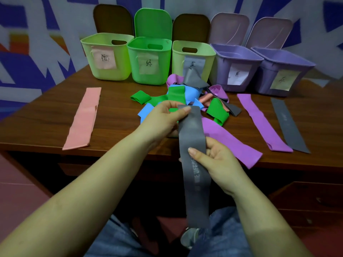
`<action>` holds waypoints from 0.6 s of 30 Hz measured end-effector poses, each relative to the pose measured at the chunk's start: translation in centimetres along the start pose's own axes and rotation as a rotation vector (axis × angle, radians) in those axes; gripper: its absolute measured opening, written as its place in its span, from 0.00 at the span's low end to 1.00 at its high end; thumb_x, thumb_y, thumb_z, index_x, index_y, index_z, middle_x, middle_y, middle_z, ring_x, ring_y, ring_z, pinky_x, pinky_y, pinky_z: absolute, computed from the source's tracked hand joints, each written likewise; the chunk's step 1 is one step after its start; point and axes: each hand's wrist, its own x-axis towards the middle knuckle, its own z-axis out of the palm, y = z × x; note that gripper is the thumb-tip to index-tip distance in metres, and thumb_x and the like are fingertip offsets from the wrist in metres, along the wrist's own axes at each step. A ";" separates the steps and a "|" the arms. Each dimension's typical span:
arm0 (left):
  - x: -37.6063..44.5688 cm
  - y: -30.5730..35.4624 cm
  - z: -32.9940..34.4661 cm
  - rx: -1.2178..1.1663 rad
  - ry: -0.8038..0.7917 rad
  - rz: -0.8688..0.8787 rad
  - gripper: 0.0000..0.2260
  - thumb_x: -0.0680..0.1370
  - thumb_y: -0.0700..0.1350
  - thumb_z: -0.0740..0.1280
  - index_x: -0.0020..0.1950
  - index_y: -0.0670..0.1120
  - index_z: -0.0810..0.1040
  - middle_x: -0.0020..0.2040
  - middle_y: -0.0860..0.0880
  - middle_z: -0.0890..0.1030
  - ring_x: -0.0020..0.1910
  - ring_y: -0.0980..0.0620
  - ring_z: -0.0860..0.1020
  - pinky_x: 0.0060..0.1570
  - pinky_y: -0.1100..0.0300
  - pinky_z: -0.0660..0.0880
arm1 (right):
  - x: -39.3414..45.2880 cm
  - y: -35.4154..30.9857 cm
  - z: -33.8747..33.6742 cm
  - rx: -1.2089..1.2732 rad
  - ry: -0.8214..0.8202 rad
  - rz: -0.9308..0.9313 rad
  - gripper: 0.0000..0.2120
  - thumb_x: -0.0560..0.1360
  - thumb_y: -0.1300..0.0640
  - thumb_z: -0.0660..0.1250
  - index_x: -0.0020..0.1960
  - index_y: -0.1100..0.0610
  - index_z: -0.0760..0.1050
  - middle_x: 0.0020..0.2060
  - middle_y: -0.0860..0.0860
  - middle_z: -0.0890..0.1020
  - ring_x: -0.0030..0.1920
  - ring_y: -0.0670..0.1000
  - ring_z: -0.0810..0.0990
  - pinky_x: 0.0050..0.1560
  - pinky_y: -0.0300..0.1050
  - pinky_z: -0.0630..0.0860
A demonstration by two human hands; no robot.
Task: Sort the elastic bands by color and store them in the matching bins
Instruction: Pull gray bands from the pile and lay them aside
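Observation:
A long grey elastic band (193,134) hangs in front of the table edge. My left hand (163,119) pinches its top end and my right hand (217,160) grips its middle. Behind them lies a tangled pile of green, blue, purple, pink and grey bands (185,95). Flat on the table lie a pink band (83,117) at the left, a purple band (232,143) by my right hand, and another purple band (261,123) and a grey band (287,125) at the right. Several open labelled bins stand at the back, from a pale green bin (105,56) to a purple bin (282,71).
The brown wooden table (46,115) has its front edge just beyond my hands. Bin lids stand up against a blue and grey patterned wall. My knees in jeans show below, over a reddish floor.

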 end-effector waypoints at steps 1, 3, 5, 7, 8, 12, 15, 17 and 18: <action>0.1 0.2 0.0 0.013 -0.015 0.019 0.04 0.79 0.37 0.63 0.48 0.46 0.69 0.23 0.54 0.77 0.21 0.63 0.73 0.20 0.69 0.69 | 0.0 -0.2 0.0 0.002 0.012 -0.009 0.09 0.74 0.66 0.65 0.51 0.56 0.76 0.40 0.53 0.85 0.41 0.51 0.84 0.42 0.44 0.81; 0.4 0.5 0.0 0.058 -0.015 0.070 0.08 0.78 0.35 0.63 0.50 0.46 0.68 0.21 0.55 0.76 0.21 0.63 0.73 0.21 0.69 0.70 | 0.1 -0.5 0.1 0.009 0.017 -0.015 0.09 0.72 0.63 0.66 0.51 0.57 0.77 0.40 0.54 0.85 0.41 0.52 0.84 0.43 0.44 0.81; 0.9 0.8 0.0 0.093 0.013 0.122 0.10 0.78 0.34 0.64 0.54 0.46 0.67 0.22 0.54 0.76 0.22 0.63 0.73 0.22 0.69 0.69 | 0.0 -0.8 0.3 0.019 -0.006 0.015 0.12 0.67 0.58 0.68 0.50 0.58 0.77 0.39 0.55 0.85 0.40 0.52 0.84 0.40 0.43 0.81; 1.6 1.1 0.0 0.109 0.056 0.159 0.12 0.77 0.35 0.66 0.56 0.46 0.67 0.31 0.49 0.79 0.27 0.59 0.77 0.25 0.66 0.71 | -0.2 -0.9 0.4 0.006 -0.047 0.053 0.12 0.64 0.58 0.69 0.47 0.59 0.77 0.36 0.55 0.85 0.37 0.51 0.84 0.38 0.41 0.79; 2.1 1.2 -0.1 0.114 0.071 0.177 0.13 0.76 0.35 0.66 0.55 0.47 0.68 0.37 0.44 0.80 0.32 0.54 0.78 0.29 0.64 0.73 | -0.3 -1.0 0.5 -0.002 -0.063 0.070 0.11 0.64 0.58 0.69 0.46 0.60 0.77 0.35 0.55 0.85 0.36 0.51 0.84 0.37 0.40 0.79; 3.1 1.3 -0.3 0.178 0.114 0.276 0.14 0.75 0.34 0.68 0.47 0.52 0.69 0.44 0.39 0.81 0.41 0.46 0.79 0.39 0.56 0.74 | -0.5 -0.8 0.3 -0.002 -0.098 0.118 0.10 0.65 0.58 0.70 0.45 0.60 0.78 0.36 0.54 0.85 0.37 0.49 0.83 0.40 0.41 0.80; 4.1 2.0 -1.0 0.197 0.226 0.350 0.12 0.75 0.32 0.66 0.40 0.49 0.73 0.39 0.47 0.80 0.38 0.54 0.78 0.38 0.63 0.74 | -0.6 -0.7 0.0 -0.016 -0.113 0.141 0.12 0.66 0.59 0.73 0.48 0.62 0.78 0.41 0.55 0.85 0.41 0.50 0.83 0.46 0.42 0.80; 5.0 2.7 -1.7 0.228 0.286 0.358 0.13 0.75 0.31 0.64 0.38 0.48 0.76 0.37 0.51 0.79 0.35 0.59 0.76 0.35 0.70 0.71 | -0.8 -0.6 -0.4 -0.017 -0.103 0.162 0.14 0.66 0.59 0.71 0.49 0.63 0.78 0.41 0.56 0.85 0.40 0.50 0.83 0.44 0.41 0.80; 5.4 3.0 -2.0 0.240 0.297 0.344 0.12 0.75 0.31 0.63 0.40 0.46 0.79 0.38 0.50 0.80 0.35 0.59 0.76 0.34 0.71 0.70 | -0.8 -0.7 -0.5 -0.016 -0.102 0.173 0.14 0.65 0.59 0.70 0.50 0.63 0.78 0.40 0.55 0.85 0.39 0.50 0.83 0.43 0.41 0.80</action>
